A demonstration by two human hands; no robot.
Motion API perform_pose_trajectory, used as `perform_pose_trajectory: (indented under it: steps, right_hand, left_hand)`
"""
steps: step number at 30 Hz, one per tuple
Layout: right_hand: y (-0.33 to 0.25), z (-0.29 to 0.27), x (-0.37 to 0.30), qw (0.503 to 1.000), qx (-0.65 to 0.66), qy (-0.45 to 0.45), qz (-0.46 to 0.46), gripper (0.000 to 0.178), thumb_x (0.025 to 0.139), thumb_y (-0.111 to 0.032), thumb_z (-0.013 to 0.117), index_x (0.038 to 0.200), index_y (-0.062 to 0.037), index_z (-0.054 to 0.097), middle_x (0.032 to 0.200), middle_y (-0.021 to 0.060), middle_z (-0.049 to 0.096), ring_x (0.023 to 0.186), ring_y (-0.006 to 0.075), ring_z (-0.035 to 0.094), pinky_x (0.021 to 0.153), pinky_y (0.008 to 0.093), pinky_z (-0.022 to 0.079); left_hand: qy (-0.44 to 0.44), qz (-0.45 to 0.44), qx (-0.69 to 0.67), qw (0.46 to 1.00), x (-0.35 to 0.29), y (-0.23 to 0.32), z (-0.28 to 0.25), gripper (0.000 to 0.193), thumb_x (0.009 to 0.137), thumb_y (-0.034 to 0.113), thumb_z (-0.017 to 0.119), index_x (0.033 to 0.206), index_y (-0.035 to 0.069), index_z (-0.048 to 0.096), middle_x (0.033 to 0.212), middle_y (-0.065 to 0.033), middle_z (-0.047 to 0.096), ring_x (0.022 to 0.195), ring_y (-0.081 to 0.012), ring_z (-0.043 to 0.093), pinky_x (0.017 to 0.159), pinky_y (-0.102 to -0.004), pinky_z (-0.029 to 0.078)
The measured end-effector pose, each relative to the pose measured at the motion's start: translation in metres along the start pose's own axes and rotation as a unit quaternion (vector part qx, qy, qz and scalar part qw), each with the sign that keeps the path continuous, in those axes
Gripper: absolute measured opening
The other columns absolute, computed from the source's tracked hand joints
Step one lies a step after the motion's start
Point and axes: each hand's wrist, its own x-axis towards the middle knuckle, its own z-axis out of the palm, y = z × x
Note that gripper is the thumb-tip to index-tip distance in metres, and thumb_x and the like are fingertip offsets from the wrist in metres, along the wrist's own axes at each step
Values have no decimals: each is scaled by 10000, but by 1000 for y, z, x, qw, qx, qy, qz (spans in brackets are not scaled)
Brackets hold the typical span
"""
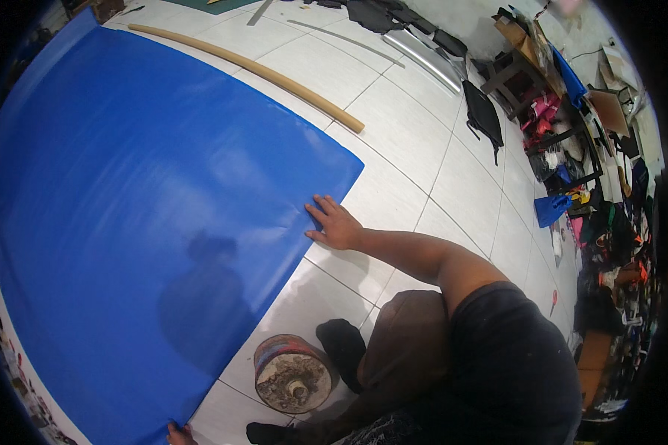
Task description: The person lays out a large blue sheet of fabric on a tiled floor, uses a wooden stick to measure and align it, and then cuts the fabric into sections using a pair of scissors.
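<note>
A large blue sheet with a smooth, slightly shiny surface lies spread over the floor at the left. My right hand rests palm down on its near edge, close to the right corner, with fingers stretched and apart. At the lower edge of the picture my left hand touches the same near edge further left. Only its fingertips and a bit of the hand show, and the digits look apart. My shadow falls across the sheet.
Near my feet stands a worn round drum-like block with a central knob. A long brown cardboard tube lies beyond the sheet on the white tiles. A silver roll and a black bag are farther off. Clutter lines the right wall.
</note>
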Motion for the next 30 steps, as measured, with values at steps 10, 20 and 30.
perform_pose_trajectory:
  steps: [10,20,30]
  right_hand:
    - [-4,8,5,1000,16,16,-10,747,891,-522,569,1474,-112,345,1521,231,264,1393,469,252,1130,517,281]
    - [6,6,-6,999,31,29,-12,753,859,-488,635,1438,-74,391,1482,259,312,1370,466,300,1126,501,303]
    - [-4,14,34,990,93,4,-103,695,865,-412,666,1400,-34,433,1448,247,378,1381,392,307,1129,465,296]
  left_hand:
    - [11,-16,-20,1000,-13,10,4,417,900,176,574,1301,103,488,1214,-68,563,1001,-245,557,721,-415,498]
    - [23,-10,-36,999,0,-14,-7,233,913,173,573,1118,74,617,1056,-59,632,875,-236,605,760,-390,508]
    - [75,-7,-168,983,52,-58,-120,398,966,411,448,1115,68,584,1061,-66,631,939,-251,615,776,-402,521]
